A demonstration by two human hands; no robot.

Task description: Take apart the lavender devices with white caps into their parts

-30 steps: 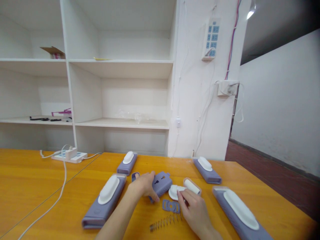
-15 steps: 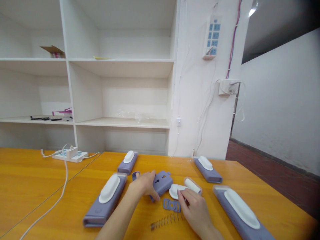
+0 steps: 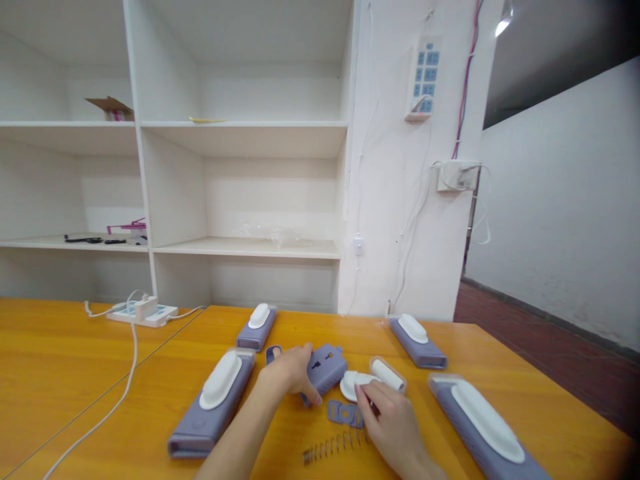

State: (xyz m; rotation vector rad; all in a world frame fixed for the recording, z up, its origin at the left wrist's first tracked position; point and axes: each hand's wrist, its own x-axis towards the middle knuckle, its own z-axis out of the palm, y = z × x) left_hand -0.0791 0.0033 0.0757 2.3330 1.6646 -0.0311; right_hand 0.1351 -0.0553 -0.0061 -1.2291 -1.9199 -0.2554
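Note:
My left hand (image 3: 289, 373) lies curled over a purple plastic shell (image 3: 327, 369) with slots in its face, fingers gripping its near edge. My right hand (image 3: 393, 427) reaches forward with fingertips pinched at the edge of a white oval cap (image 3: 352, 383). Just beyond that cap lies a small white roller in a clear tray (image 3: 387, 374). A flat purple plate (image 3: 344, 413) with holes rests between my hands, and a metal coil spring (image 3: 334, 445) lies in front of it near my right wrist.
Assembled purple devices with white tops lie around: one at the left (image 3: 213, 403), one behind it (image 3: 257, 327), one at the back right (image 3: 417, 341), one at the near right (image 3: 487, 430). A white power strip (image 3: 143, 312) with a cable sits at the left. White shelves stand behind the orange table (image 3: 65, 373).
Both hands stay nearly where they were; the view has shifted slightly to the right. My right fingertips have closed a little on the white cap.

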